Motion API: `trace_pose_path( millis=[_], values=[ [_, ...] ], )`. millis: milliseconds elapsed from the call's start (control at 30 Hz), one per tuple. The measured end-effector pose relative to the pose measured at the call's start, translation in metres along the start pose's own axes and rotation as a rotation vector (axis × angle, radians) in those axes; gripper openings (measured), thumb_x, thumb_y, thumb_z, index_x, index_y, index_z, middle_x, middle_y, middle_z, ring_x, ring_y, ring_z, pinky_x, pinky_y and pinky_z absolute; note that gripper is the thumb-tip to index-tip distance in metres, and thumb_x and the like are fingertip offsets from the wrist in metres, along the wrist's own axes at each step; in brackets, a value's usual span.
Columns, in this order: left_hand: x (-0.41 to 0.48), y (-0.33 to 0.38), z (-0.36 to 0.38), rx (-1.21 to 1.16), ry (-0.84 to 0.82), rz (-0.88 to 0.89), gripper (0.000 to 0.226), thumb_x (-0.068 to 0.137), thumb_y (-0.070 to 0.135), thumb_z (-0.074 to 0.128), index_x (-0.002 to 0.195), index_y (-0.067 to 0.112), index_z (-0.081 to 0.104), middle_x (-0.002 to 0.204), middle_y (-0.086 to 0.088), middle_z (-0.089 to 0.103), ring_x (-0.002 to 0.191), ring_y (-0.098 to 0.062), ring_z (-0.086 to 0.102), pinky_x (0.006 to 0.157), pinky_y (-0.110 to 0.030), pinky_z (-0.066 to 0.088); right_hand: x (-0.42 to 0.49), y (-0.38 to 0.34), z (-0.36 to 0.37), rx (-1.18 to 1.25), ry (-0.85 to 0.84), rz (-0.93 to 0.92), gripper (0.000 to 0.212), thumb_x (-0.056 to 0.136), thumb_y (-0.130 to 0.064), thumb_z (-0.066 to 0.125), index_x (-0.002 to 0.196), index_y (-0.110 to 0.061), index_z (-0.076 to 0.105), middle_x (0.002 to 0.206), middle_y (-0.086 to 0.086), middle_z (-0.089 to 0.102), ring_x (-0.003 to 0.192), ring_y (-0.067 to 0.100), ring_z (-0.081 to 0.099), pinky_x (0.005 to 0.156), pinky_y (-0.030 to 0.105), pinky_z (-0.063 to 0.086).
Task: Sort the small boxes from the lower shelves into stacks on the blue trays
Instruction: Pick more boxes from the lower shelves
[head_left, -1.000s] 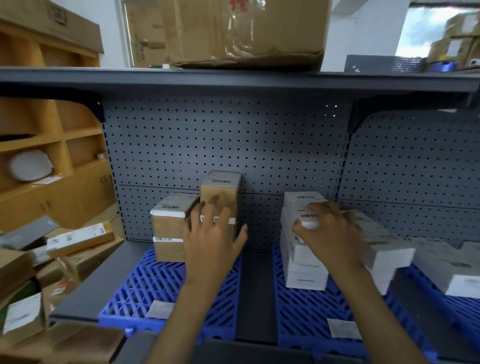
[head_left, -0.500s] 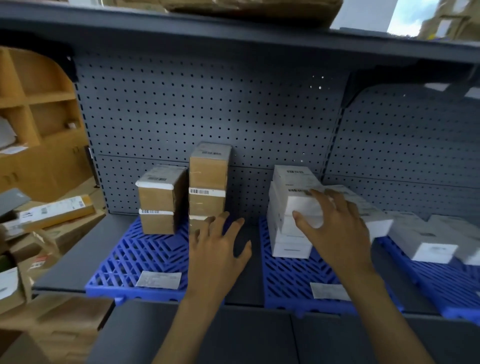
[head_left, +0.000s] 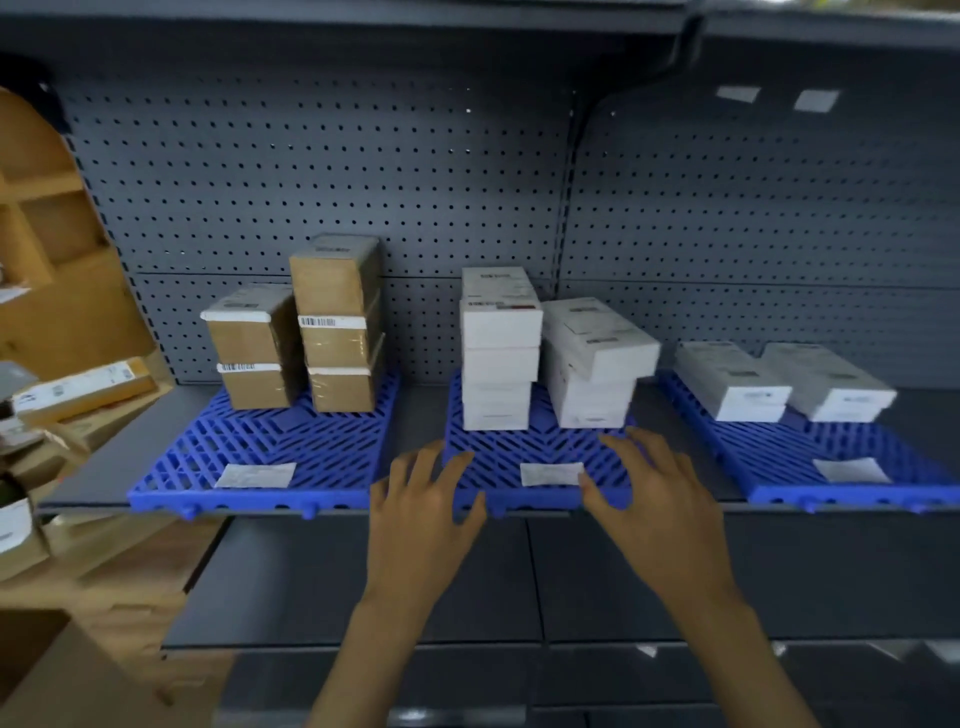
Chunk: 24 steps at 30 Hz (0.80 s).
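Three blue trays lie side by side on a grey shelf. The left tray (head_left: 270, 452) carries two stacks of brown boxes (head_left: 337, 322). On the middle tray (head_left: 540, 447) stand two stacks of white boxes (head_left: 498, 353), the right one untidy. The right tray (head_left: 779, 457) bears two flat white boxes (head_left: 732, 384). My left hand (head_left: 421, 525) and my right hand (head_left: 660, 509) hover in front of the middle tray's front edge, fingers spread and holding nothing.
A pegboard back wall (head_left: 363, 182) closes the shelf behind, with another shelf above. Loose cardboard boxes and parcels (head_left: 78, 389) pile up at the left beside a wooden cabinet (head_left: 47, 234). A lower grey shelf (head_left: 467, 582) sits below the hands.
Both hands have drawn back from the box stacks toward the shelf's front edge. The view has tilted downward, showing the third tray and the lower shelf.
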<state>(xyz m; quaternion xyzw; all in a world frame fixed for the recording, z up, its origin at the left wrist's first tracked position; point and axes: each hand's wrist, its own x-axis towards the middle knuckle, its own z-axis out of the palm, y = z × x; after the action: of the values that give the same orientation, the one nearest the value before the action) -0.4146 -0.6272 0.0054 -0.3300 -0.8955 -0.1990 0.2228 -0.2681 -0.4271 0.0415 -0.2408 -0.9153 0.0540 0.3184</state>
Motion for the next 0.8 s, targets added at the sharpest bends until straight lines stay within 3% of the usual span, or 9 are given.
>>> trace_pose_path(
  millis=[467,667,800],
  values=[
    [-0.144,0.126,0.034,0.097,-0.165,-0.103,0.043,0.087,0.047,0.072,0.127,0.033,0.065,0.130,0.006,0.061,0.120,-0.026,0.056,0.085,-0.048,0.053,-0.147,0.149,-0.006,0.057,-0.256,0.034,0.050,0.085,-0.056,0.067,0.127,-0.028,0.066,0.132,-0.005,0.059,0.109,0.025,0.063,0.071,0.042,0.061],
    [-0.180,0.154,0.062,0.101,-0.281,-0.100,0.040,0.084,0.045,0.074,0.122,0.034,0.065,0.128,0.005,0.062,0.115,-0.027,0.060,0.080,-0.047,0.055,-0.192,0.181,0.001,0.030,-0.415,0.130,0.048,0.084,-0.058,0.066,0.126,-0.035,0.064,0.128,-0.010,0.058,0.108,0.019,0.064,0.068,0.040,0.061],
    [-0.196,0.163,0.089,0.040,-0.305,-0.071,0.052,0.075,0.040,0.082,0.123,0.036,0.064,0.129,0.005,0.062,0.109,-0.027,0.062,0.075,-0.047,0.055,-0.214,0.193,0.016,-0.005,-0.486,0.199,0.049,0.081,-0.057,0.070,0.125,-0.036,0.065,0.124,-0.011,0.062,0.104,0.021,0.065,0.063,0.039,0.060]
  ],
)
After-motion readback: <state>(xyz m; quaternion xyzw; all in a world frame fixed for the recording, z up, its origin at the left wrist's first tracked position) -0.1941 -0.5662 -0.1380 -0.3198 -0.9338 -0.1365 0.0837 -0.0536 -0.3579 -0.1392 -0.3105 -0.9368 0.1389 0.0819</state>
